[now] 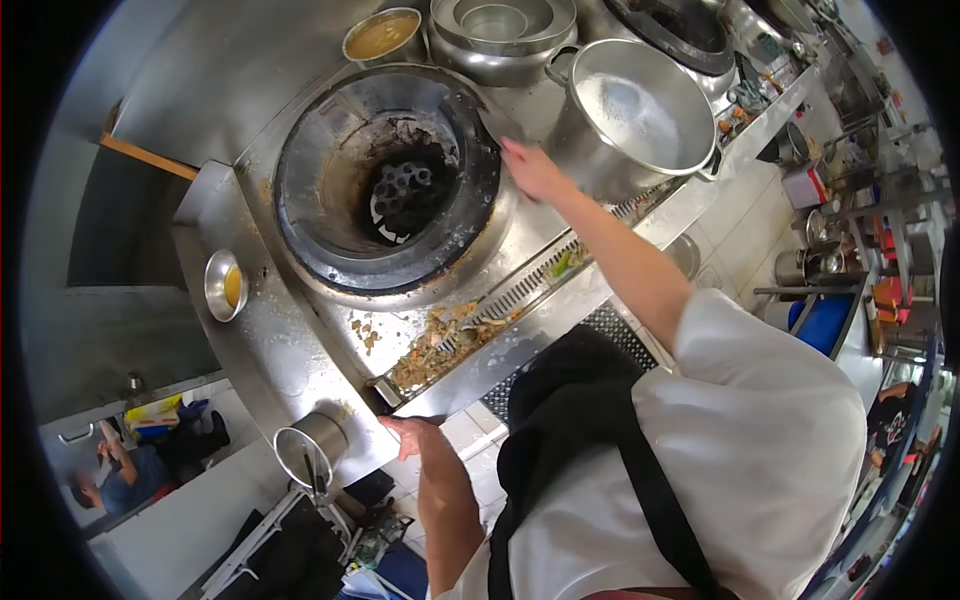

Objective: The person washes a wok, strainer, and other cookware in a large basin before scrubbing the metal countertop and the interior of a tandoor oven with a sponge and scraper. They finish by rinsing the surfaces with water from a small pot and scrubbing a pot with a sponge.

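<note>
My right hand [537, 172] is closed at the right side of the blackened wok burner ring [390, 270], its fingertips by a thin grey metal edge; what it grips is hard to make out. Inside the ring the burner grate [402, 188] shows. My left hand [408, 436] rests on the front edge of the steel counter [290, 365], its visible fingers apart and holding nothing. Food scraps [430, 362] lie along the drain slot [510, 295] between my hands. Beside my right hand stands a large steel pot [640, 110] with whitish contents.
A small bowl with yellow liquid [223, 286] and a steel container with utensils [312, 447] stand on the left counter. Behind the burner are a brown-liquid container [383, 37] and stacked bowls [500, 25]. A seated person [135, 475] is at far lower left.
</note>
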The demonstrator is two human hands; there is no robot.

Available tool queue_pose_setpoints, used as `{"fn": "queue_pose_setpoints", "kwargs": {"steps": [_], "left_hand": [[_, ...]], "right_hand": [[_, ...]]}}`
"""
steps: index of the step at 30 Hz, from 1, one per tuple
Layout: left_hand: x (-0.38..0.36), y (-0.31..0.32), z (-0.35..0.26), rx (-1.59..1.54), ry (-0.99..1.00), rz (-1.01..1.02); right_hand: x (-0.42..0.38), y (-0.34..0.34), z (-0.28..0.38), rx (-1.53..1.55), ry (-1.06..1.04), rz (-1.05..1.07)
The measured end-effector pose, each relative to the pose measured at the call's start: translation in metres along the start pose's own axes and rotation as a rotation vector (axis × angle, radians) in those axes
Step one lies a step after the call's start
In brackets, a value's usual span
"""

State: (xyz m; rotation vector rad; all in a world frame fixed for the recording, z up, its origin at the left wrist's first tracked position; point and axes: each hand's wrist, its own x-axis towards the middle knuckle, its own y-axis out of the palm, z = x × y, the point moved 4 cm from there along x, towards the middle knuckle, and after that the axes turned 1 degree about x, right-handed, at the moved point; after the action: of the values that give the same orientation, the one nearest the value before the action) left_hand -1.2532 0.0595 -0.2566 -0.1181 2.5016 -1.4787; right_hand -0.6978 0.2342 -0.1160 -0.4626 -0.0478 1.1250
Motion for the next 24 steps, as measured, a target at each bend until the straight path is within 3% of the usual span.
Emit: {"fn": "queue_pose_setpoints", "kwargs": {"steps": [1,3,4,5,6,8,10,11,13,14,16,20,21,23,24], "left_hand": [[-0.004,-0.006,-0.002,-0.005,-0.012,0.085],[-0.005,-0.001,0.0,-0.076,-0.01,0.088],[-0.003,0.001,-0.001,-0.083,-0.017,0.085],[-0.006,-0.005,-0.005,-0.049,-0.027,0.065],[-0.005,-0.005,-0.003,-0.013,-0.042,0.046],[-0.004,-0.003,-0.004,-0.038,-0.08,0.086],[-0.036,-0.037,-0.017,-0.102,-0.158,0.252],[-0.017,-0.022,-0.009,-0.008,-0.063,0.109],[-0.019,-0.024,-0.009,-0.171,0.045,0.151],[-0.009,-0.014,-0.004,-0.161,0.077,0.076],[-0.011,-0.013,-0.005,-0.192,0.019,0.116],[-0.016,-0.026,-0.012,-0.167,0.006,0.133],[-0.018,-0.03,-0.016,-0.162,-0.035,0.12],[-0.023,-0.043,-0.023,-0.232,0.027,0.155],[-0.022,-0.038,-0.021,-0.235,-0.005,0.147]], "right_hand": [[-0.039,-0.003,-0.021,-0.085,-0.017,0.011],[-0.124,-0.021,-0.023,-0.123,0.142,0.127],[-0.151,-0.03,-0.016,-0.072,0.332,0.238],[-0.149,-0.028,-0.01,-0.07,0.334,0.244],[-0.134,-0.031,0.0,-0.036,0.275,0.079],[-0.075,-0.034,0.014,0.052,0.21,-0.051],[-0.03,-0.009,-0.002,0.098,0.206,0.02],[-0.013,0.002,-0.012,0.059,0.072,-0.059],[-0.037,0.032,0.011,-0.051,-0.031,-0.068],[-0.099,0.048,0.019,-0.145,0.006,0.003],[-0.135,0.068,-0.03,-0.363,-0.614,-0.107],[-0.144,0.04,0.005,-0.448,-0.434,0.087],[-0.109,0.029,0.02,-0.32,-0.109,0.022],[-0.114,0.045,0.008,-0.232,0.213,-0.019],[-0.148,0.085,0.0,-0.382,-0.23,0.08]]}}
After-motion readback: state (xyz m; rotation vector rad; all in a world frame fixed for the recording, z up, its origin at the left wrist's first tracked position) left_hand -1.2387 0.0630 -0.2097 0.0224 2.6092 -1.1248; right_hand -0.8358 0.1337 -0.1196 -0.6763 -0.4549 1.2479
